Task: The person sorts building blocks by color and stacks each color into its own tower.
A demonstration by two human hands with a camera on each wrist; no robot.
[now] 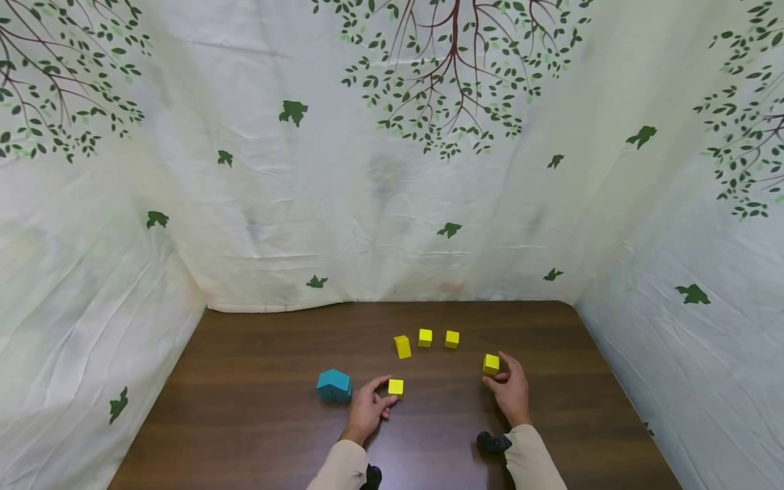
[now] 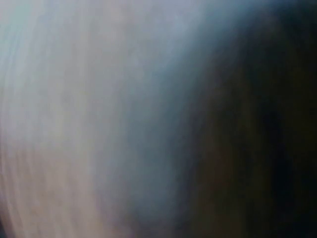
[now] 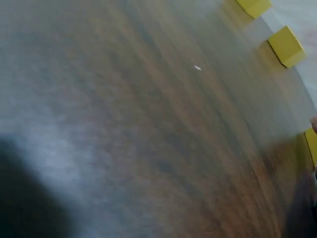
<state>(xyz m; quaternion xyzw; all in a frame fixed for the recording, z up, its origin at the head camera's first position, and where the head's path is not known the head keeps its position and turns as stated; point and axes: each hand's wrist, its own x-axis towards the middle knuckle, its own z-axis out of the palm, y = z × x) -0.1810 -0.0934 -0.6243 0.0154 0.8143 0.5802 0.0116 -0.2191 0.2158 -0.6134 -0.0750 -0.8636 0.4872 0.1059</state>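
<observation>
In the head view my left hand (image 1: pixel 366 414) has its forefinger and thumb at the left side of a yellow cube (image 1: pixel 395 388), pinching it near the middle of the table. My right hand (image 1: pixel 513 391) pinches another yellow cube (image 1: pixel 491 365) between thumb and fingers, farther right. At the right edge of the right wrist view, part of that yellow cube (image 3: pixel 311 144) shows with a fingertip beside it. Blurred pale and dark areas fill the left wrist view, so hand and cube are hidden there.
A blue house-shaped block (image 1: pixel 334 386) stands just left of my left hand. Farther back are a taller yellow block (image 1: pixel 402 346) and two yellow cubes, one in the middle (image 1: pixel 425 337) and one to its right (image 1: pixel 452 339). Leaf-patterned white cloth (image 1: pixel 380 204) encloses the brown table (image 1: pixel 257 422).
</observation>
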